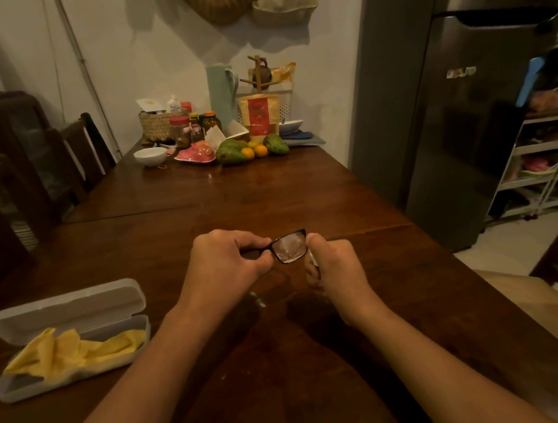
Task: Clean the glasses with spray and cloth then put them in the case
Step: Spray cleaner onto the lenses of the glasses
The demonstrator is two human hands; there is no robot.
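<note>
Our left hand (227,256) pinches the glasses (276,245) so 1 lens (291,248) faces the spray bottle (313,259) gripped in our right hand (337,269); the cloth (75,350) waits in the case (67,306), left of the glasses.

Whole pic is looking dim & warm, w/ a yellow-brown cast. Brightest bits are sitting at the far wall (159,69) & the floor (502,256) on the right, so light is seeming to come from up top. Table (268,191) is giving off a soft sheen mid-way; forearms (151,386) are dropping dark, fuzzy shadows on it. Chairs (10,191) at left are reading near-black. One lens of the glasses (290,247) is catching a whitish haze. Wide-angle is bowing the fridge (451,124) & stretching the bottom corners. Far clutter (214,135) is looking soft, grainy
</note>
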